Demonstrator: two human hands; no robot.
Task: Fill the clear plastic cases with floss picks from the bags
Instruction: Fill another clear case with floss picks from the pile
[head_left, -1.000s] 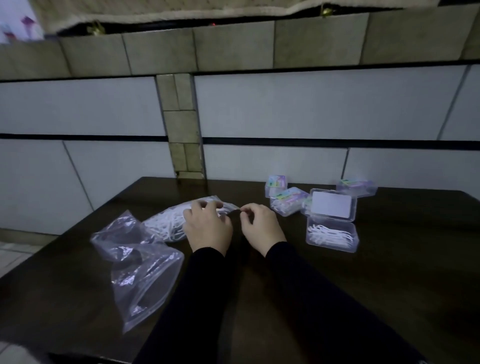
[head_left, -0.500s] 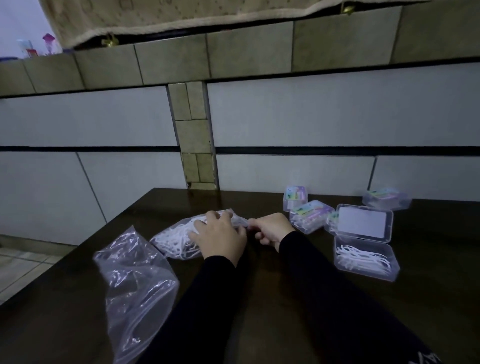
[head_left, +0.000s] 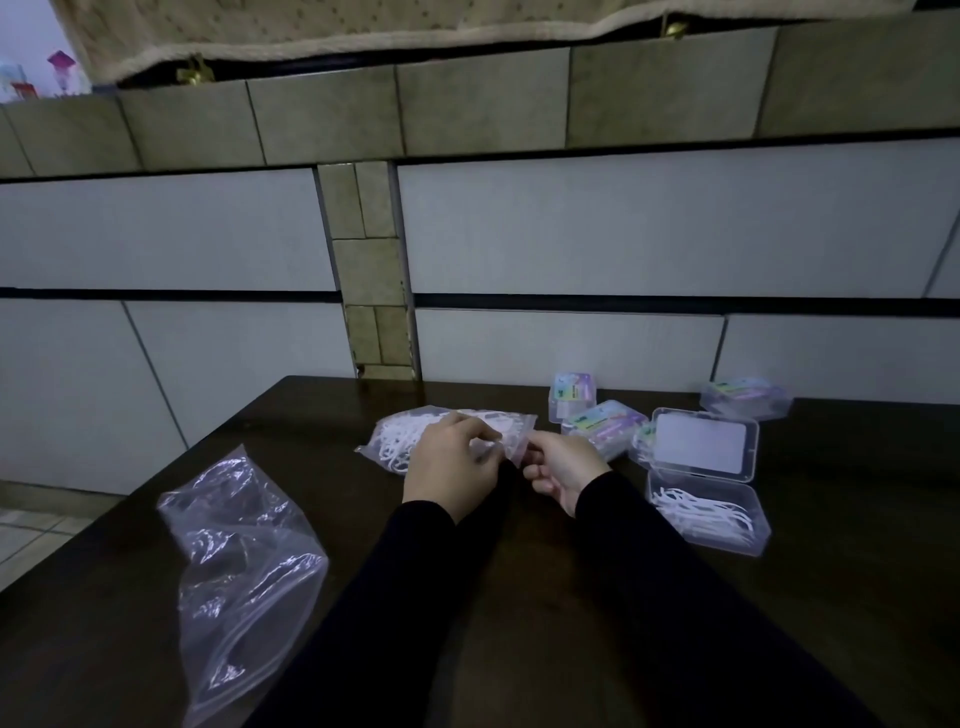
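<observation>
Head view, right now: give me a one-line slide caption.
Both hands, left hand and right hand, pinch the clear plastic bag of white floss picks beside an open clear plastic case.

Labels on the closed cases (head_left: 605, 425) too small to read; bag's (head_left: 402, 441) near side behind the left hand (head_left: 451, 462).

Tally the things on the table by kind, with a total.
Plastic bags: 2, the bag of floss picks pinched by the left hand and right hand, and an empty bag.
Open clear case with picks: 1.
Closed labelled cases: 3 plainly visible.
Total: 6.
</observation>
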